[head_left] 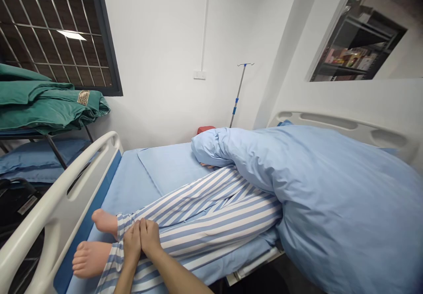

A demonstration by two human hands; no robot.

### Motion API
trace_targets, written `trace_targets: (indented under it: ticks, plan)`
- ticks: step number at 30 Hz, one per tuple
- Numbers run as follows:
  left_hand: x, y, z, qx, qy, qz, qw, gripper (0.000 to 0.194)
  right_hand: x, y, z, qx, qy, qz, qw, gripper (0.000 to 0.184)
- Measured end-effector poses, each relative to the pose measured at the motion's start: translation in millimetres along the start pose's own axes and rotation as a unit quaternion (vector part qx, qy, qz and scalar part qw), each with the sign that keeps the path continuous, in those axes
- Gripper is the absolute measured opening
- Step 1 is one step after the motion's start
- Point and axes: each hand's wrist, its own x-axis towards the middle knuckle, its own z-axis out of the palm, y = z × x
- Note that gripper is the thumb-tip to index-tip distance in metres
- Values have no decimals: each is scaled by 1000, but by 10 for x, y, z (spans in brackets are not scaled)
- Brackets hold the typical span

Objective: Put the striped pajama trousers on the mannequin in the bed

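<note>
Left hand (131, 243) and right hand (150, 237) sit side by side, touching, fingers together and curved over the lower leg of the blue-and-white striped pyjama trousers (214, 214), just above the bare feet (92, 259). Neither hand looks spread wide; whether they grip or only rest cannot be told. The legs lie on a blue bed sheet (145, 184), toes just beside the white side rail (62, 206), which leaves little room on that side. Open sheet stretches beyond the legs toward the wall. A pale blue duvet (333, 197) bulks over the body from the thighs up and hangs past the bed's right edge, below a white headboard (343, 129). An IV pole (239, 93) stands against the wall. Folded green blankets (42, 100) lie beyond the rail.
</note>
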Motion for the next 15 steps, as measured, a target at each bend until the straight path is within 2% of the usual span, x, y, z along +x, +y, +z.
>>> trace_targets:
  ticks: [3,7,9,12,15]
  plan:
    - [-2,-34,27,86,4,7,996,39,24,-62,-188,-61,-21,-20,998,45]
    - [24,-111,52,207,-29,83,974,21,55,-251,-527,-124,-38,-139,982,39]
    - [36,-133,56,246,-29,97,964,16,69,-311,-615,-121,-35,-174,977,40]
    - [29,-122,62,250,-31,90,964,20,58,-243,-582,-101,-24,-158,982,43]
    - [-6,-68,73,209,-27,40,977,33,5,-45,-443,-96,-16,-113,989,43]
